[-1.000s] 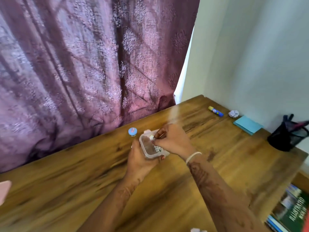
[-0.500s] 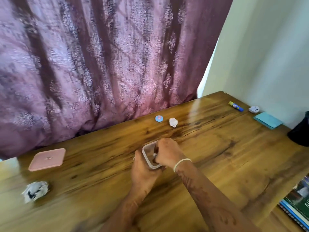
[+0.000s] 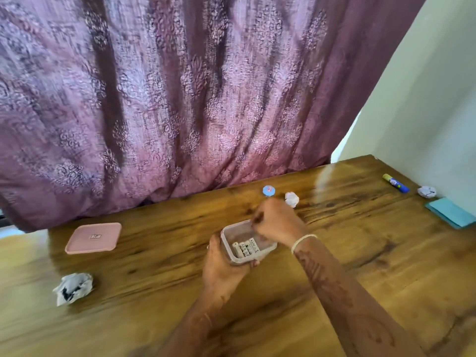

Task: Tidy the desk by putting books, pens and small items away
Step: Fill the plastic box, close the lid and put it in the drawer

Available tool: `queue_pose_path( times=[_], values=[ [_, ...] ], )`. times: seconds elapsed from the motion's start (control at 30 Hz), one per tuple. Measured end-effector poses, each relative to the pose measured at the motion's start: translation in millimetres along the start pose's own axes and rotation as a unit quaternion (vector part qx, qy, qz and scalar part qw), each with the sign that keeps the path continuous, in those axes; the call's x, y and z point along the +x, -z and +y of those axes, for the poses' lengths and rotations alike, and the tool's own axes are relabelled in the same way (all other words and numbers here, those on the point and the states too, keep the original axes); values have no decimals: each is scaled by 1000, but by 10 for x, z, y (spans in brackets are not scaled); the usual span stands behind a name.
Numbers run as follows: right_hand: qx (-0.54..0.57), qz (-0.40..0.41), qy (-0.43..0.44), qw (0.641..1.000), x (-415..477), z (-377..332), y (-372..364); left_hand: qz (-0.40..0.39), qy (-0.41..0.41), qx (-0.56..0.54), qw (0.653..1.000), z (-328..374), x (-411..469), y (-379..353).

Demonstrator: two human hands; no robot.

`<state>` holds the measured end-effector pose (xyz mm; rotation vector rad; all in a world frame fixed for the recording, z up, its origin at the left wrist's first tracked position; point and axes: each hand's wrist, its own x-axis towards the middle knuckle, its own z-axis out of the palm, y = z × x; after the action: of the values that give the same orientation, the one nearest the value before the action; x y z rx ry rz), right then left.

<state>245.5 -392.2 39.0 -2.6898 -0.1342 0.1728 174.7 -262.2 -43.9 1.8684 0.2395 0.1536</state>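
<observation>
A small clear plastic tub [image 3: 247, 244] is gripped by the left hand [image 3: 223, 270] while the right hand's [image 3: 277, 222] curled fingers, contents unseen, dip at its rim, where a knock could spill the small items [image 3: 246, 248] inside

soft daylight, perhaps slight blur

Curtain [image 3: 180, 99]: mauve-purple, pale floral motif, hanging in deep folds across the far side, filling most of the view; hem bunches on the far edge of the desk. Wall [image 3: 425, 99]: plain, pale greenish-white, on the right, meeting the desk's right side. Narrow bright gap [image 3: 345, 140] between curtain edge and wall, daylight coming through. Desk [image 3: 360, 253]: wood, warm brown with dark grain streaks, glossy; pale sheen at far right near the gap. Left edge blurred.
</observation>
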Motion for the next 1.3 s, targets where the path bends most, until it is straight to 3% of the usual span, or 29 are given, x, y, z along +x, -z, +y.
queue_pose_path(
  times=[0.13,0.37,0.57,0.67,0.73,0.8,0.87,0.97,1.07,1.3],
  values=[
    [-58,130,-10,990,563,229,207,9,10,-24,1000,-146,127,94],
    [-162,14,8,987,1353,678,-137,10,14,-67,998,-270,272,289],
    [-187,19,16,982,1463,693,-295,15,7,-71,997,-316,346,382],
    [-114,51,36,992,1341,593,-198,6,11,-79,997,-318,360,420],
    [0,93,68,993,1099,359,-65,2,13,-83,996,-308,354,454],
    [153,85,105,979,714,18,61,2,10,-82,997,-301,340,487],
    [216,47,134,966,298,-280,94,1,-2,-85,996,-298,305,509],
    [68,-28,140,987,-151,-611,-62,-10,-18,-94,995,-270,236,569],
    [-45,-35,156,986,-296,-836,-323,-8,-29,-110,993,-228,77,682],
    [-17,-96,181,979,-501,-1278,-395,36,-42,-88,995,-355,-218,1235]
  ],
)
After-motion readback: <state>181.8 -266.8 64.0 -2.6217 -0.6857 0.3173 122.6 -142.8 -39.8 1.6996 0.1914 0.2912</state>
